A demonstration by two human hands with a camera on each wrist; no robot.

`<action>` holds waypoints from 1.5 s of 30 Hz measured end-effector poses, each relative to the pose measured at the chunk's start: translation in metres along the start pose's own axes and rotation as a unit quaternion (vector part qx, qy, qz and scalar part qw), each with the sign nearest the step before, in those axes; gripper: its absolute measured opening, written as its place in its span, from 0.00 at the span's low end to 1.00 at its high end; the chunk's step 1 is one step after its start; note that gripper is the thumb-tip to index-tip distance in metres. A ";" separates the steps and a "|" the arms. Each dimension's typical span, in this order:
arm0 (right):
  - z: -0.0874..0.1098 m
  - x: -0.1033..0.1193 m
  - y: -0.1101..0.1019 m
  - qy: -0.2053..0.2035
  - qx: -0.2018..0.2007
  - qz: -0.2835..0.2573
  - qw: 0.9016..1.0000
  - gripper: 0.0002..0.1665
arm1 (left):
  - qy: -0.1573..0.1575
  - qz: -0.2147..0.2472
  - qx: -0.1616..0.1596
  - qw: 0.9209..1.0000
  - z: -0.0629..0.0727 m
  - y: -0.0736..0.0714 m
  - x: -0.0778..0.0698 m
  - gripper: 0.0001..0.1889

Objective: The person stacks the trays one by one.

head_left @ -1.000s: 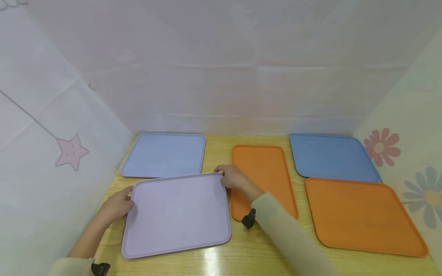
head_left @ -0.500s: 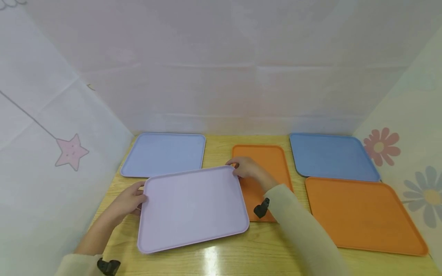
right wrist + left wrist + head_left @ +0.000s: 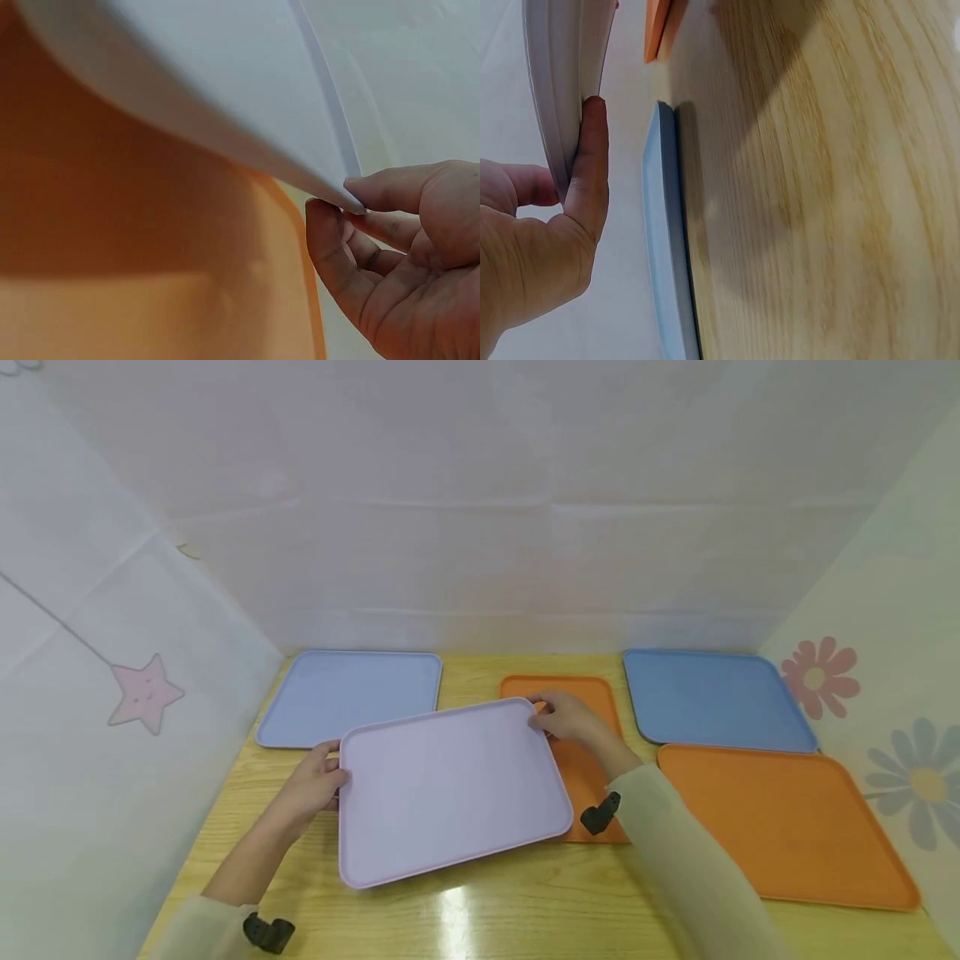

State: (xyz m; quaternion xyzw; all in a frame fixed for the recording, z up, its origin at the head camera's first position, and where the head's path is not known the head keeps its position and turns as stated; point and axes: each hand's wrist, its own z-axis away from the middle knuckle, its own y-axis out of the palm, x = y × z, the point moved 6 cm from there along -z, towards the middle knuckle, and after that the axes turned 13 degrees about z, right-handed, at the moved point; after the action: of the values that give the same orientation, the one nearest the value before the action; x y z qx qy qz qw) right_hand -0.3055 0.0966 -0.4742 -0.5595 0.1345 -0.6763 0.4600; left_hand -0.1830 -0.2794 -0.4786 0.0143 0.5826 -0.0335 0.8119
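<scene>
A light purple tray hangs above the wooden table, its right side turned toward the back. My left hand grips the tray's left edge, thumb on top and fingers underneath, as the left wrist view shows with the hand. At the far right corner, my right hand pinches the rim. In the right wrist view, thumb and fingers of that hand close on the corner. Below the tray's right part lies a narrow orange tray, partly covered by it and by the right arm.
A pale blue tray lies at the back left. On the right, a darker blue tray sits behind a wide orange tray. Printed cloth walls rise around the back and sides of the table.
Both hands have lifted the purple tray and carried it to the right, so it now overlaps the narrow orange tray in view. The trays on the table stay in place.
</scene>
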 end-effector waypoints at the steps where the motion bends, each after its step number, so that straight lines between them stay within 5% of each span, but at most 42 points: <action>1: 0.003 -0.002 0.000 0.002 0.001 -0.005 1.000 0.31 | 0.000 0.000 -0.004 1.000 0.000 0.002 -0.001 0.33; 13: 0.036 -0.027 0.001 0.006 -0.009 -0.033 0.999 0.33 | 0.000 0.039 -0.050 0.998 -0.010 0.009 -0.005 0.34; 19: 0.042 -0.036 0.004 -0.002 -0.007 -0.124 0.992 0.33 | 0.005 0.064 -0.079 0.995 -0.009 0.012 -0.003 0.34; 25: 0.047 -0.042 0.009 0.012 -0.042 -0.271 0.962 0.32 | 0.016 0.099 -0.098 0.990 -0.007 0.025 -0.003 0.33; 32: 0.057 -0.038 0.025 0.048 -0.122 -0.428 0.894 0.33 | 0.030 0.133 -0.113 0.984 -0.006 0.048 -0.002 0.32; 35: 0.064 -0.030 0.031 0.053 -0.136 -0.463 0.874 0.33 | 0.031 0.143 -0.119 0.982 -0.004 0.057 -0.002 0.33; 40: 0.074 -0.016 0.043 0.060 -0.122 -0.478 0.868 0.33 | 0.039 0.169 -0.127 0.977 -0.002 0.072 -0.002 0.33; 45: 0.078 -0.011 0.048 0.053 -0.111 -0.471 0.873 0.36 | 0.066 0.195 -0.138 0.969 -0.001 0.085 -0.003 0.34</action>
State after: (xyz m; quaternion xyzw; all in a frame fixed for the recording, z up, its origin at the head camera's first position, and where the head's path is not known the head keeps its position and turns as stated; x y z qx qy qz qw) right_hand -0.2145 0.1048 -0.4878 -0.5671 -0.0464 -0.8222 0.0139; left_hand -0.1785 -0.1947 -0.4771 0.0176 0.6198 0.2072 0.7567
